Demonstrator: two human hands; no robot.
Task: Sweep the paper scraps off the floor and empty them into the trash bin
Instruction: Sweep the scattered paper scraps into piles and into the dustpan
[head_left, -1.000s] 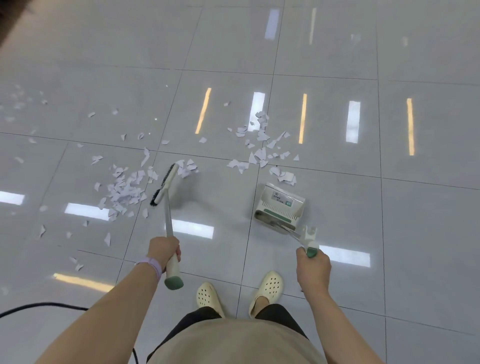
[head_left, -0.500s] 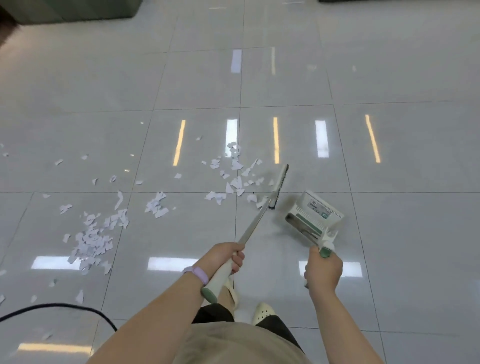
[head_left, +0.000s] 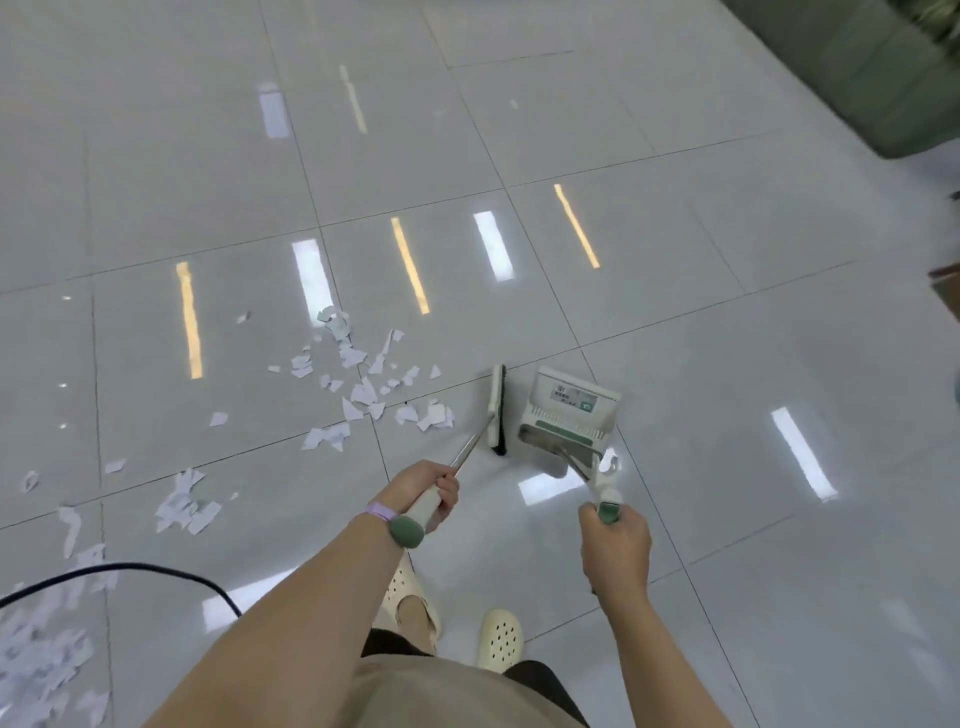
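My left hand (head_left: 423, 488) grips the white handle of a small broom. The broom head (head_left: 497, 408) with black bristles stands on the floor just left of the dustpan. My right hand (head_left: 615, 545) grips the green-tipped handle of the white and green dustpan (head_left: 569, 410), which rests on the tiles. White paper scraps (head_left: 363, 379) lie scattered left of the broom head. A second heap of paper scraps (head_left: 36, 660) fills the lower left corner. No trash bin is in view.
A black cable (head_left: 130, 570) curves across the floor at the lower left. A dark green piece of furniture (head_left: 883, 67) stands at the upper right. My feet in cream clogs (head_left: 498, 639) stand behind the dustpan. Glossy grey tiles reflect ceiling lights.
My left hand swung the broom from the left heap across to the right, beside the dustpan. The view turned right, and the dustpan shifted slightly right.
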